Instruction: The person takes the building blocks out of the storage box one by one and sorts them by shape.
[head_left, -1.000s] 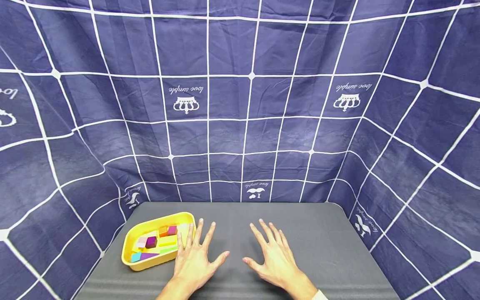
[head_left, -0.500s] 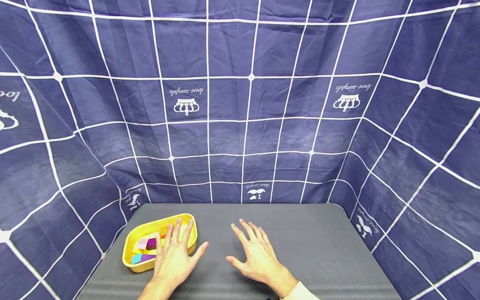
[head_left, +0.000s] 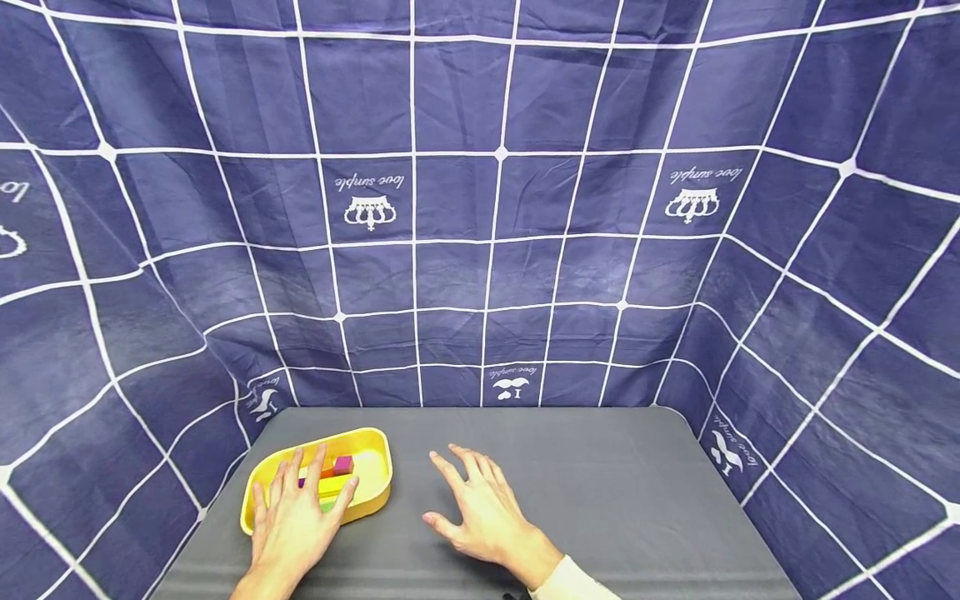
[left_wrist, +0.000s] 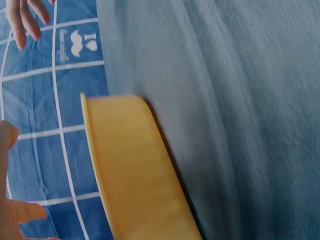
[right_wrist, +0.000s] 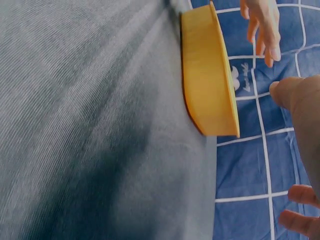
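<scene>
Head view, lower left of the frame: a shallow yellow plastic tray with rounded corners [head_left: 375, 483] sits on a dark grey table mat [head_left: 600, 500], holding several small coloured blocks [head_left: 339, 467] in pink, orange, purple and green. The tray looks light and stiff, probably smooth and a little slippery; its raised rim or long side wall seems the best place to grip, and tipping it could spill the loose blocks. The left hand [head_left: 294, 518] hovers flat over the tray's near end, palm down, fingers spread and straight, gripping nothing; whether it touches the rim I cannot tell. The right hand [head_left: 483, 515] is low over the mat just right of the tray, fingers splayed and relaxed, holding nothing. Both forearms enter from the bottom edge.
</scene>
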